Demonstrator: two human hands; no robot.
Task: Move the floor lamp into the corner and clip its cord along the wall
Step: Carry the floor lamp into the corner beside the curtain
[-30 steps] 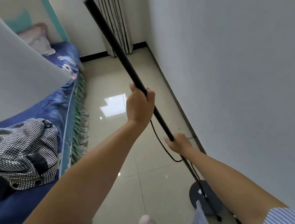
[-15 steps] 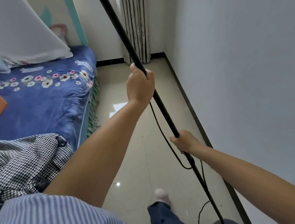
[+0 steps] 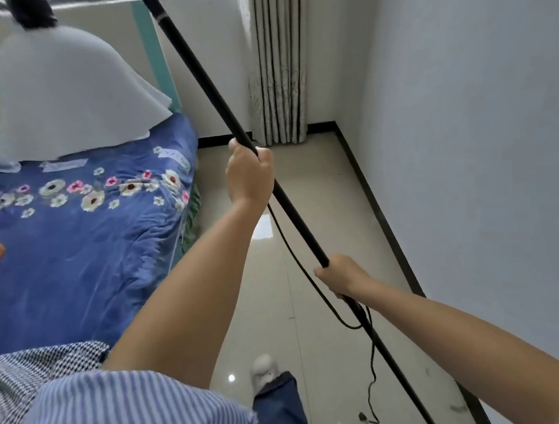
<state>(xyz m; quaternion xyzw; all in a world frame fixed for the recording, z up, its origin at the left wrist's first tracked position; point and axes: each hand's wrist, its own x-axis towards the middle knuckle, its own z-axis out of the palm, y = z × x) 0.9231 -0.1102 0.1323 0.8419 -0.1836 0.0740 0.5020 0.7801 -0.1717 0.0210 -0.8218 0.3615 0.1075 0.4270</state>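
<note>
The floor lamp's black pole [image 3: 195, 68] slants from the top middle down to the bottom right. Its white shade [image 3: 71, 91] hangs at the upper left, over the bed. My left hand [image 3: 250, 174] grips the pole near its middle. My right hand [image 3: 341, 275] grips it lower down. The black cord [image 3: 295, 260] sags in a loop beside the pole, then trails down to the floor, where its plug [image 3: 362, 416] lies. The lamp's base is out of view. The room's corner [image 3: 334, 123] lies ahead, by the curtain.
A bed with a blue flowered cover [image 3: 82, 234] fills the left side. A striped curtain [image 3: 274, 61] hangs at the far wall. The white wall [image 3: 482, 129] with its dark skirting runs along the right. My shoe [image 3: 263, 368] is on the tiled floor strip between them.
The view has swung up and forward along the floor strip toward the curtain corner. Both hands keep their grip on the pole. The base has left the view and the plug now shows.
</note>
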